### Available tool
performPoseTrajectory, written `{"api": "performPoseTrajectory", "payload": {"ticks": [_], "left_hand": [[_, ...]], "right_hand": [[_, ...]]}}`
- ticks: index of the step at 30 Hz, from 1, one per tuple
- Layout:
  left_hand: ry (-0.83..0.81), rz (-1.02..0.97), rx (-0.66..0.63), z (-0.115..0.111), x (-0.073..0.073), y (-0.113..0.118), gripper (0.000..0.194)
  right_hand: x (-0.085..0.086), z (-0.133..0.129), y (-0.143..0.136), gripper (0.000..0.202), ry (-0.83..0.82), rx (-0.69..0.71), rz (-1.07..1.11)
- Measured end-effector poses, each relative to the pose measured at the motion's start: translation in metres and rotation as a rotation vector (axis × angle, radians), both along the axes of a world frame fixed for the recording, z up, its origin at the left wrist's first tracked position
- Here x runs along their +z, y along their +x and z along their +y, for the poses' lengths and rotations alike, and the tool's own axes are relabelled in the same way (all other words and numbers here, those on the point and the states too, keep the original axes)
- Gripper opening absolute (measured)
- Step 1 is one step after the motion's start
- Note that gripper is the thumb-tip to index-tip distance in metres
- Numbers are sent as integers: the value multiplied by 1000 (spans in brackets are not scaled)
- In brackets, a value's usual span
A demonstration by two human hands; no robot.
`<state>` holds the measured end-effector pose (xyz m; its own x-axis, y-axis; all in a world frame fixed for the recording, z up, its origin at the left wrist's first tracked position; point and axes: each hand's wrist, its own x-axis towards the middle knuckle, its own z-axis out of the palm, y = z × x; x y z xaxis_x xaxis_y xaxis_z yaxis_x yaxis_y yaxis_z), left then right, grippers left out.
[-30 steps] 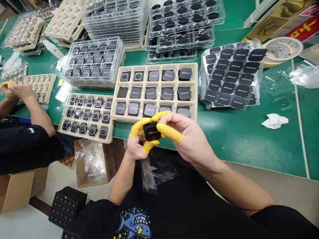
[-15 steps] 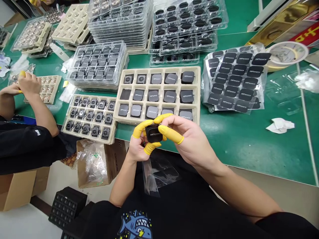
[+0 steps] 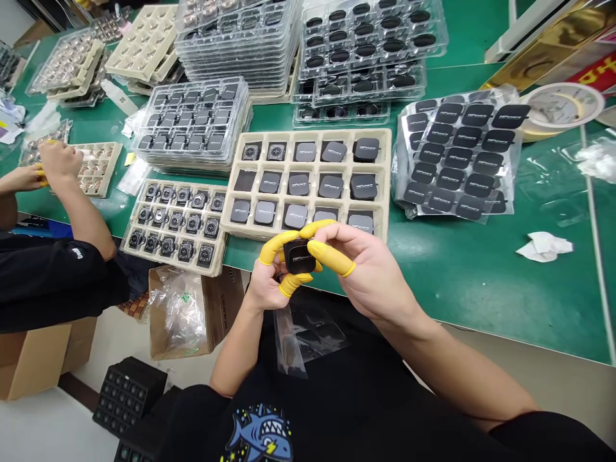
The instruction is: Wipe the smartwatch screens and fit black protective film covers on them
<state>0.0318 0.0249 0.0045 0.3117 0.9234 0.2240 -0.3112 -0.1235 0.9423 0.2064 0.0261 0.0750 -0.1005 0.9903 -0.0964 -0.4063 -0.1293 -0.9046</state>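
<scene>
By the surface (image 3: 505, 289), our left fingers (image 3: 272, 250) and right fingers (image 3: 332, 256) pinch a HiFuture-labelled watch (image 3: 299, 258). We'd best press lightly, evenly.

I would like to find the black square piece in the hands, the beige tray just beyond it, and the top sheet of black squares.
Black square piece (image 3: 298, 255): head view, its lettered face.
Beige tray (image 3: 384, 192): head view, its right rim.
Top sheet (image 3: 458, 158): head view, a square near its middle.
</scene>
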Motion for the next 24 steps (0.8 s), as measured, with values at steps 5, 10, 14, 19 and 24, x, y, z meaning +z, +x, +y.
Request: {"api": "performPoseTrajectory", "payload": {"ticks": [5,10,14,19,24], "left_hand": [[-13,52,-21,-1,-8,-2,78],[-32,62,-34,-2,-12,-3,84],[-35,60,-37,-2,-10,-3,83],[10,35,-24,-1,-5,-3,73],[42,-14,-45,-1,-6,-2,69]], "right_hand": [[-2,-2,1,27,-1,3,55],[-2,-2,-1,30,-13,2,66],[1,-1,-3,33,-16,0,59],[2,-1,-2,34,-13,7,55],[2,0,-1,35,-20,16,49]]}}
